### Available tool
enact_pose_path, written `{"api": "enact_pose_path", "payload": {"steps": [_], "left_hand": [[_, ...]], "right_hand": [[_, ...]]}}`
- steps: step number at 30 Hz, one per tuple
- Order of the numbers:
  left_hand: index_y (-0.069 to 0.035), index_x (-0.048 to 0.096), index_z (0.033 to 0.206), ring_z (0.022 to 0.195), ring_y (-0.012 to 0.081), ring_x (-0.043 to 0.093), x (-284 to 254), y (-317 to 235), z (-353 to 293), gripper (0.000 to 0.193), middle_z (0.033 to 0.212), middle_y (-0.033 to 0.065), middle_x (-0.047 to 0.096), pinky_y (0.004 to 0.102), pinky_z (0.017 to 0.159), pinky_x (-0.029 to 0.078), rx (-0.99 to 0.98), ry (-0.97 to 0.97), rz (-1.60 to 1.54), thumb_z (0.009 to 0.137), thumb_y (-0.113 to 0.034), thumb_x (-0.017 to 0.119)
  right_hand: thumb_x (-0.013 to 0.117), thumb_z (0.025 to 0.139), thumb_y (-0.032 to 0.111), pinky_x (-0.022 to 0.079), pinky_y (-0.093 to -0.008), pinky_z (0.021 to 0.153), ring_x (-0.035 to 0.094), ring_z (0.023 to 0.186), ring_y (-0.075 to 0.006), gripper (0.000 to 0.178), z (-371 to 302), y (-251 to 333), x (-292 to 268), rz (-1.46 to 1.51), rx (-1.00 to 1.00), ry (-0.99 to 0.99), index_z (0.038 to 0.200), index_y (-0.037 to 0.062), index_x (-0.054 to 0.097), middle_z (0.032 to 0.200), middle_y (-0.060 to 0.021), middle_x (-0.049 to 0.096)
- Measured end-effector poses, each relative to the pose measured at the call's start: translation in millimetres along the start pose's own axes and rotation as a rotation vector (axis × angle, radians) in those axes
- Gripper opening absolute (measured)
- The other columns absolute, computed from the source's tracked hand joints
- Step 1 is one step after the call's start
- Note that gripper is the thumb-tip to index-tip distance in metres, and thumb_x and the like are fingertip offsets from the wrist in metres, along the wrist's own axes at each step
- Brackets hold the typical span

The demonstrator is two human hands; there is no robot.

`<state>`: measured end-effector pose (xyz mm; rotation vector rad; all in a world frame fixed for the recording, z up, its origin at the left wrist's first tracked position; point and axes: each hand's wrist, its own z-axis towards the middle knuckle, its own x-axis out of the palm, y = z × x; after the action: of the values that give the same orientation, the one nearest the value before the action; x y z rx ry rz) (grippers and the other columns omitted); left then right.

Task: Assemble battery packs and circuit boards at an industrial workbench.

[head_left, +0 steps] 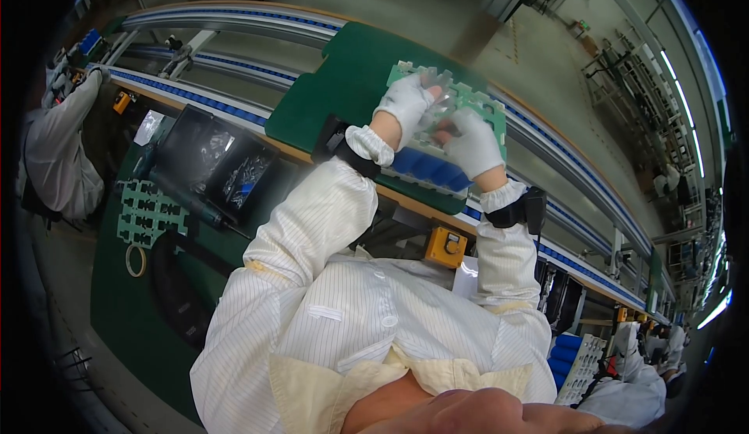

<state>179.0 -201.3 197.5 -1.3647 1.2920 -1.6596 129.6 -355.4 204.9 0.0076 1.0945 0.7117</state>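
Several glossy, clear plastic pieces (443,83) stand at the bare fingertips of the white-gloved left hand (407,104), above centre in the frame; its thumb and fingers look pinched on them. The white-gloved right hand (473,144), just right and lower, has its fingers curled inward — whether they hold anything I cannot tell, since glare and blur cover the gap. Both hang over a pale green, notched panel (490,108), with deep blue, smooth-walled compartments (429,170) along its lower side.

A loose pinch could let a slick piece slip, and its transparency would make it hard to spot among the notches. The hands are close enough that one might knock the other's fingertips. A baggy, striped white sleeve or a bulky black wrist strap (524,209) could also catch the panel's edge — it rests on a flat, matte dark green board (355,71).
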Motion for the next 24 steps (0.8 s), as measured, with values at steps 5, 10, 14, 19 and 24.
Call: {"api": "enact_pose_path", "payload": {"steps": [5,10,14,19,24], "left_hand": [[-0.004,0.053,0.103,0.051,0.0077,0.040,2.7,-3.9,-3.8,0.023,0.079,0.0017,0.059,0.0210,0.046,0.035,-0.013,0.083,-0.004,0.087,-0.020,0.057],[-0.005,0.057,0.098,0.060,0.0071,0.048,3.9,-8.9,-7.3,0.024,0.074,-0.0008,0.060,0.0205,0.051,0.038,0.001,0.144,0.277,0.086,-0.025,0.060],[-0.006,0.059,0.098,0.060,0.0061,0.047,2.3,-5.3,-5.8,0.024,0.072,-0.0013,0.059,0.0204,0.051,0.038,0.045,0.134,0.293,0.086,-0.026,0.060],[-0.005,0.060,0.097,0.059,0.0054,0.046,2.9,-0.7,1.6,0.019,0.076,-0.0007,0.060,0.0204,0.051,0.039,0.020,0.092,0.320,0.088,-0.021,0.055],[-0.006,0.060,0.105,0.070,0.0142,0.053,0.3,1.9,2.5,0.024,0.087,0.0073,0.062,0.0258,0.061,0.043,0.058,0.112,0.375,0.085,-0.019,0.054]], "right_hand": [[0.068,0.075,0.009,0.045,-0.0251,0.058,0.055,0.061,-0.0139,0.014,7.1,-5.4,-4.5,0.236,0.147,-0.331,0.085,0.0024,0.062,0.074,-0.0075,0.063],[0.066,0.080,0.010,0.045,-0.0222,0.054,0.055,0.058,-0.0102,0.013,12.9,-6.3,-7.2,0.439,0.228,-0.320,0.088,0.0010,0.060,0.074,-0.0037,0.062],[0.063,0.082,0.010,0.041,-0.0206,0.046,0.054,0.053,-0.0093,0.012,21.3,-11.6,-20.9,0.772,0.472,-0.311,0.089,0.0012,0.058,0.072,-0.0033,0.061],[0.063,0.081,0.012,0.045,-0.0256,0.052,0.058,0.058,-0.0151,0.012,22.1,-64.0,-43.7,0.329,0.467,-0.273,0.087,0.0020,0.059,0.071,-0.0078,0.062],[0.061,0.079,0.012,0.047,-0.0325,0.067,0.060,0.071,-0.0284,0.012,12.5,-80.8,-41.3,-0.095,0.387,0.005,0.088,0.0043,0.061,0.080,-0.0144,0.063]]}}
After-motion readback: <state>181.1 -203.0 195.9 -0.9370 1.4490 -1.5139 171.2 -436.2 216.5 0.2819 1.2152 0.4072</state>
